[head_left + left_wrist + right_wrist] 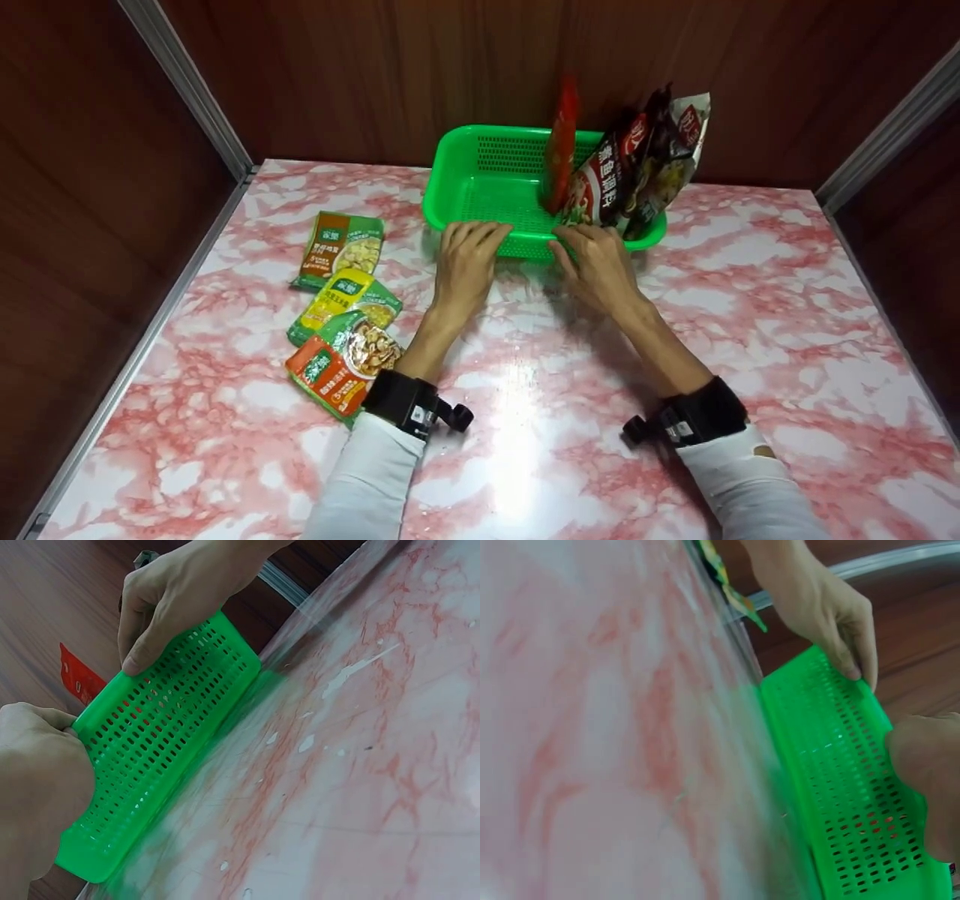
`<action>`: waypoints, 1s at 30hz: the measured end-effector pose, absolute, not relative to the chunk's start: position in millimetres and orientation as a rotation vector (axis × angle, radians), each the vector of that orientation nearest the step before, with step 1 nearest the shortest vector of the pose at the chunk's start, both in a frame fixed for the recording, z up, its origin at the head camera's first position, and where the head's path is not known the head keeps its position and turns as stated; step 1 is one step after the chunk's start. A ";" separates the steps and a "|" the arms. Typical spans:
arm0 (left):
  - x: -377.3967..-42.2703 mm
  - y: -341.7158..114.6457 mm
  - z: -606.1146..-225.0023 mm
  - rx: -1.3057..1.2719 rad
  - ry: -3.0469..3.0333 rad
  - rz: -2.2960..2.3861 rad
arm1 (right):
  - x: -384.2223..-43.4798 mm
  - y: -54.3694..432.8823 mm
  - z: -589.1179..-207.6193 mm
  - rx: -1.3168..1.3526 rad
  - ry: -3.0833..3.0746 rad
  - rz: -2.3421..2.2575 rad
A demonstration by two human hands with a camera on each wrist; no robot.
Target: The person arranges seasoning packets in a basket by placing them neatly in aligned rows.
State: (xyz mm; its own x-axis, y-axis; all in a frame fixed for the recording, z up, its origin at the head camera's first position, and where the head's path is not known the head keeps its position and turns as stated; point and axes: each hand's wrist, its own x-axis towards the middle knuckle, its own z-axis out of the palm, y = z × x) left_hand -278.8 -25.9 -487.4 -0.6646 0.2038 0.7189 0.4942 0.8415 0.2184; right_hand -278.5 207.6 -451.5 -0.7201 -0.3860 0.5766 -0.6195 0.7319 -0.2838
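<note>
A green plastic basket (525, 246) with perforated sides stands against the back wall. My left hand (469, 262) grips the middle-left of its near rim, fingers bent over the edge. Farther along that rim, my right hand (600, 266) holds on the same way, thumb against the outer wall. The left wrist view shows the basket's long side (165, 716) between both hands. Inside, a red packet (561, 154) stands on edge near the middle. Dark seasoning packets (604, 176) with fish pictures lean at the right end, partly behind my right hand.
Three soup packets lie in a column left of my left arm: a brown-and-green one (337, 251), a yellow-and-green one (341, 300) and a red-and-green one (330, 379). The bottom two overlap. Wood-grain walls with metal corner strips enclose the marbled table (765, 300).
</note>
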 end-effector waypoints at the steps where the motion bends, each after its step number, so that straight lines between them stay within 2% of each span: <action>1: -278.8 -26.6 -487.3 -0.505 -2.293 -0.520 | -278.6 207.1 -450.4 0.768 -2.449 0.656; 9: -275.5 -31.0 -485.2 -0.531 -2.326 -0.550 | -278.8 204.2 -447.2 0.765 -2.485 0.685; 17: -259.8 -42.1 -473.7 -0.673 -2.563 -0.662 | -277.5 206.8 -451.3 0.773 -2.467 0.696; 30: -212.8 -90.9 -454.3 -0.811 -2.572 -0.722 | -279.6 207.5 -450.9 0.767 -2.449 0.681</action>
